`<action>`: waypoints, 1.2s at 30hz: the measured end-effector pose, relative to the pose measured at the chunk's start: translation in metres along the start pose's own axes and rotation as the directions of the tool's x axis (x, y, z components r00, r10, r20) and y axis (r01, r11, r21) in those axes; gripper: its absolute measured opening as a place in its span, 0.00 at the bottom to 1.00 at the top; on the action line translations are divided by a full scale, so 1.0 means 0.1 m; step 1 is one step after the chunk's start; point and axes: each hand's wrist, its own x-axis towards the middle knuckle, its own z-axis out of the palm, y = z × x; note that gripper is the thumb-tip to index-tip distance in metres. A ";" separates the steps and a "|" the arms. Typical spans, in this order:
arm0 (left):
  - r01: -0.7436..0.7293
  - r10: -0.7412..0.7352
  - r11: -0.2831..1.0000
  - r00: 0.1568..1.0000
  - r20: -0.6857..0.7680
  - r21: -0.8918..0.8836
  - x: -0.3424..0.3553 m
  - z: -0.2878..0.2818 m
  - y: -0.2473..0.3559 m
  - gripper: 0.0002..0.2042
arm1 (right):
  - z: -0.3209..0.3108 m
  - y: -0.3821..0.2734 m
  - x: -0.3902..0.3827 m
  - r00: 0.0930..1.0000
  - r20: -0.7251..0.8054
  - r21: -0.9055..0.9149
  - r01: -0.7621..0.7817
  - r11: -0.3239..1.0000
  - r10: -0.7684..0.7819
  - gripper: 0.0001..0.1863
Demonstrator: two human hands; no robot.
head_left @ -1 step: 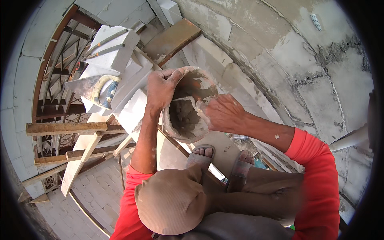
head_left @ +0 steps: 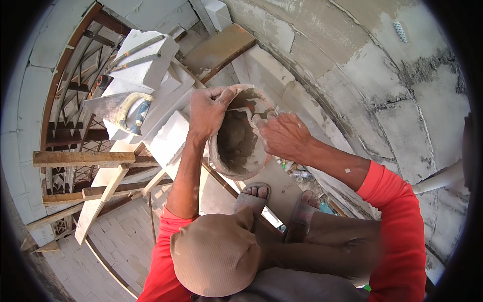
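Note:
A mortar-smeared bucket (head_left: 213, 157) tilts in front of me, its mouth facing up toward me. My left hand (head_left: 207, 113) grips its far left rim, thumb over the edge. My right hand (head_left: 285, 134) is closed at the right side of the mouth around a trowel, whose handle the fingers hide. Only a thin pale edge of the trowel blade (head_left: 246, 110) shows inside the bucket. Wet grey mortar (head_left: 235, 137) coats the inner wall and lies lower down. How deep it is, I cannot tell.
A handsaw (head_left: 121, 111) and long metal tools (head_left: 136, 61) lie on stacked white blocks (head_left: 151, 75) at left. Wooden planks (head_left: 83, 160) jut out below them. A block wall (head_left: 362, 90) rises at right. Small litter (head_left: 297, 172) lies near my sandalled feet (head_left: 251, 200).
The trowel edge and my right hand have shifted toward the far side of the bucket mouth. The bucket and my left hand have moved slightly right.

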 end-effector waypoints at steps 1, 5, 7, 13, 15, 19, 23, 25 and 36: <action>-0.003 0.003 1.000 1.000 0.003 0.007 0.00 0.08 0.04 0.16 | 0.06 0.00 -0.02 0.999 0.043 -0.023 0.014 1.000 -0.013 0.15; 0.025 -0.025 0.995 1.000 -0.006 0.097 0.00 0.08 0.01 0.15 | -0.07 -0.16 -0.05 0.977 0.210 0.033 0.037 0.999 -0.043 0.10; 0.066 -0.066 0.997 0.998 0.003 0.048 -0.03 0.11 0.10 0.15 | -0.21 -0.11 0.06 0.987 0.150 0.031 -0.059 0.998 0.053 0.11; 0.004 0.005 0.985 0.998 -0.056 0.171 -0.04 0.22 -0.03 0.17 | 0.22 0.22 -0.04 0.885 0.401 0.347 -0.384 0.856 0.235 0.21; 0.007 0.000 0.995 0.997 -0.077 0.099 -0.04 0.17 -0.04 0.17 | 0.23 0.20 -0.13 0.852 0.495 0.457 -0.422 0.783 0.170 0.21; 0.019 0.003 0.988 0.991 -0.137 0.156 0.00 -0.14 -0.20 0.17 | -0.38 -0.16 0.01 0.847 0.520 0.447 -0.379 0.810 0.109 0.20; 0.032 -0.012 0.985 0.993 -0.116 0.172 -0.07 -0.10 -0.14 0.16 | -0.21 -0.07 -0.16 0.922 0.368 0.114 -0.173 0.978 0.120 0.14; 0.039 -0.023 0.988 0.994 -0.105 0.150 -0.10 -0.09 -0.09 0.16 | -0.21 0.04 -0.06 0.963 0.235 -0.016 -0.129 0.992 0.129 0.14; 0.021 -0.009 0.991 0.996 -0.090 0.135 -0.16 0.05 -0.09 0.16 | -0.05 0.10 -0.04 0.852 0.517 0.187 -0.205 0.961 0.082 0.19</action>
